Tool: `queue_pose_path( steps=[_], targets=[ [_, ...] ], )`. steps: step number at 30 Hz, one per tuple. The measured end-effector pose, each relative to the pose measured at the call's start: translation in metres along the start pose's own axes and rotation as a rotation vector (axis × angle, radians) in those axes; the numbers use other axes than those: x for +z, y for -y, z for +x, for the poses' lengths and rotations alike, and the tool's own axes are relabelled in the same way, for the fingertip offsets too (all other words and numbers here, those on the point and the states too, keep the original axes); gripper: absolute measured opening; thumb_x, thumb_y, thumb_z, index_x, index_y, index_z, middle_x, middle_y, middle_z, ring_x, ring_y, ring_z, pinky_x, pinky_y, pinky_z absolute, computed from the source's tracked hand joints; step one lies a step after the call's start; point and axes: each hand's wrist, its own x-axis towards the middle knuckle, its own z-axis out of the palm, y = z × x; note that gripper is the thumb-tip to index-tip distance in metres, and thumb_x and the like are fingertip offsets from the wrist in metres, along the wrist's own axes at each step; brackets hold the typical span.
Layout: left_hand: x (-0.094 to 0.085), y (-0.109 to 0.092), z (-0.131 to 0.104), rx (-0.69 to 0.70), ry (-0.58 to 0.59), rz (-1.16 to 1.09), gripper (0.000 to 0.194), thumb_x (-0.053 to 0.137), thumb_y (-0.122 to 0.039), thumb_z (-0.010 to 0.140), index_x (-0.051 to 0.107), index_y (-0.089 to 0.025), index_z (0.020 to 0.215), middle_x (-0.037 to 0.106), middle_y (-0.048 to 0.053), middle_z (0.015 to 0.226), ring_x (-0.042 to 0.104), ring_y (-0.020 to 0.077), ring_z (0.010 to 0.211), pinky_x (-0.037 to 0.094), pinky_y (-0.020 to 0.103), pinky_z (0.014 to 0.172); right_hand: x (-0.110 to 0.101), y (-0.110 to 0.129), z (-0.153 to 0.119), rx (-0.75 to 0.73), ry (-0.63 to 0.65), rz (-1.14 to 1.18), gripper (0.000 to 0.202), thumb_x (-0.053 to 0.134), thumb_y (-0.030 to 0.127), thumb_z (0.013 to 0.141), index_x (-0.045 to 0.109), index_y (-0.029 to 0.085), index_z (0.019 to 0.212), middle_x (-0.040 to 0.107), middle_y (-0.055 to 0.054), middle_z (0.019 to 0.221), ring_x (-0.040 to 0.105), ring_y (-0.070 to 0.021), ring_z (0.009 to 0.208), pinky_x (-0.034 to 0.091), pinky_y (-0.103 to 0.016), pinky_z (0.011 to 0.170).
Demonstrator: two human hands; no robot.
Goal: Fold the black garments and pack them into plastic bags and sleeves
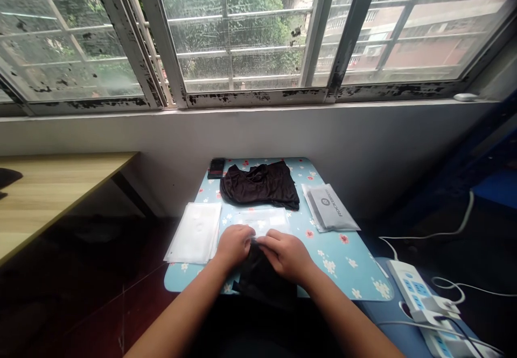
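Observation:
My left hand (pixel 235 247) and my right hand (pixel 288 255) meet near the front of a small blue flowered table (pixel 351 264). Both are closed with fingertips pinching the upper edge of a folded black cloth (pixel 266 280), which hangs toward me over the table's front edge. Just beyond my fingers lies a clear plastic bag (pixel 262 217), flat on the table. Further back, a crumpled black garment (pixel 260 185) is spread out. To the left of my left hand is a stack of frosted plastic bags (pixel 196 234).
A grey packet with printed lettering (pixel 331 208) lies at the table's right side. A small dark object (pixel 216 168) sits at the back left corner. Power strips (pixel 412 285) with cables are at the lower right. A wooden desk (pixel 60 191) stands left, below the window.

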Motion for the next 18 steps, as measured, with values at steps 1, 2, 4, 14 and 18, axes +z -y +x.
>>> queue_pose_path(
  steps=[1, 2, 4, 14, 18],
  targets=[
    [0.002, 0.002, 0.000, -0.003, -0.007, -0.012, 0.029, 0.057, -0.013, 0.085, 0.074, -0.024, 0.106, 0.077, 0.007, 0.106, 0.069, 0.0271, 0.104, 0.050, 0.039, 0.097, 0.003, -0.001, 0.004, -0.021, -0.007, -0.014, 0.030, 0.049, 0.031, 0.101, 0.071, 0.029, 0.121, 0.070, -0.004, 0.100, 0.064, -0.0175, 0.081, 0.042, -0.028, 0.070],
    [0.003, 0.004, -0.001, -0.006, -0.013, -0.024, 0.028, 0.058, -0.015, 0.085, 0.075, -0.024, 0.106, 0.077, 0.006, 0.107, 0.069, 0.0268, 0.105, 0.050, 0.038, 0.098, 0.006, -0.002, 0.008, -0.036, -0.010, -0.029, 0.030, 0.049, 0.030, 0.101, 0.070, 0.029, 0.122, 0.070, -0.004, 0.100, 0.063, -0.0172, 0.080, 0.042, -0.028, 0.069],
    [0.005, 0.007, -0.002, -0.012, -0.026, -0.048, 0.028, 0.059, -0.018, 0.086, 0.076, -0.026, 0.107, 0.078, 0.004, 0.109, 0.069, 0.0262, 0.107, 0.051, 0.038, 0.098, 0.013, -0.005, 0.014, -0.052, -0.014, -0.066, 0.028, 0.050, 0.028, 0.100, 0.071, 0.028, 0.118, 0.070, -0.004, 0.097, 0.062, -0.0175, 0.081, 0.041, -0.028, 0.068],
    [0.001, 0.007, -0.002, 0.048, -0.021, -0.193, 0.026, 0.063, -0.024, 0.088, 0.080, -0.029, 0.108, 0.079, 0.001, 0.116, 0.068, 0.0258, 0.120, 0.048, 0.038, 0.109, 0.029, -0.018, 0.010, -0.169, -0.137, -0.114, 0.027, 0.054, 0.022, 0.098, 0.073, 0.028, 0.116, 0.065, -0.008, 0.110, 0.054, -0.0224, 0.096, 0.044, -0.033, 0.081],
    [0.003, 0.011, -0.002, 0.043, -0.030, -0.243, 0.028, 0.063, -0.026, 0.090, 0.079, -0.029, 0.113, 0.078, 0.001, 0.119, 0.065, 0.0256, 0.124, 0.049, 0.038, 0.109, 0.030, -0.017, 0.012, -0.123, -0.136, -0.190, 0.024, 0.056, 0.023, 0.097, 0.074, 0.028, 0.112, 0.064, -0.009, 0.119, 0.053, -0.0274, 0.110, 0.042, -0.041, 0.093]
  ],
)
